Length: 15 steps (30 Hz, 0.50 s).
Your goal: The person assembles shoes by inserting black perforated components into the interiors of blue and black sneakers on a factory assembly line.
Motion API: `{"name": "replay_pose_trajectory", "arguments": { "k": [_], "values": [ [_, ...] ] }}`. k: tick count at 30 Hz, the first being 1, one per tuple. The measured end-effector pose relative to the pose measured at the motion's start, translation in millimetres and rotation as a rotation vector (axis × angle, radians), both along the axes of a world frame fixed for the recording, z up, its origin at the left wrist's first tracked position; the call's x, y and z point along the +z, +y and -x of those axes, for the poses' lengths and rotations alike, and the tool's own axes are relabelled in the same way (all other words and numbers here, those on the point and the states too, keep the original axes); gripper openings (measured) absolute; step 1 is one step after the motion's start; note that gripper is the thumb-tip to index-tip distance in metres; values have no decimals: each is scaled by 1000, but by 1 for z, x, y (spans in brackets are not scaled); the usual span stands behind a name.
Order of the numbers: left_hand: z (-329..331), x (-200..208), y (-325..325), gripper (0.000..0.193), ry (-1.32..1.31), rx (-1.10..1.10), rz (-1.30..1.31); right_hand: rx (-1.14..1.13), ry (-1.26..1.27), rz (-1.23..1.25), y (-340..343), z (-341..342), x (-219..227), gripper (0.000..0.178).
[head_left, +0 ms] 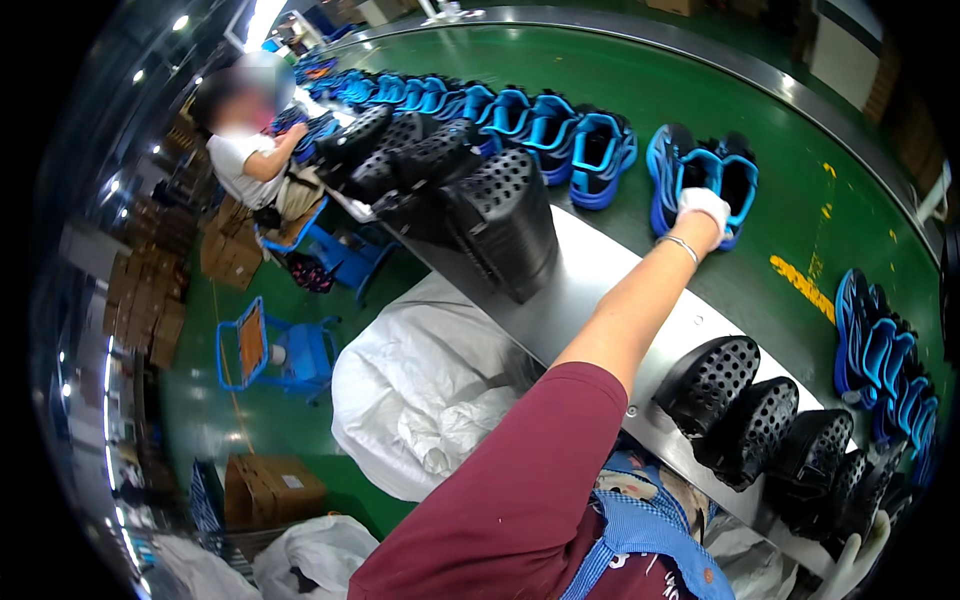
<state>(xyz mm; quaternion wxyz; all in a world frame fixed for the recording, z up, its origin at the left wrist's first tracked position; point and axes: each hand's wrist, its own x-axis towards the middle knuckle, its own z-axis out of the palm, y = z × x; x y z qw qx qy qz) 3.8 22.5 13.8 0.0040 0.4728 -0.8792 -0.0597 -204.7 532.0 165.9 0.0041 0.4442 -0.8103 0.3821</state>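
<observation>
My left hand, in a white glove with a bracelet at the wrist, reaches across the bench to a group of black-and-blue sneakers. It is closed at the collar of the middle shoe; its fingertips are hidden. At the lower right edge my right hand shows only in part, in a pale glove, with two fingers stretched apart. Beside it several black perforated shoe forms lie in a row along the metal ledge.
A long row of sneakers runs up the green conveyor belt; more sneakers stand at right. Black perforated blocks occupy the ledge. Below are a white sack and a blue chair. Another person works at far left.
</observation>
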Motion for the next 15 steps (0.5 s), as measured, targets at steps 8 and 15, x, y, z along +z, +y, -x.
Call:
{"name": "replay_pose_trajectory", "arguments": {
  "k": [8, 15],
  "values": [
    [-14, 29, 52, 47, -73, 3, 119, 373, -129, 33, -27, 63, -29, 59],
    [-16, 2, 54, 59, 318, -158, 76, 372, -45, 25, -72, -18, 34, 54]
  ]
}}
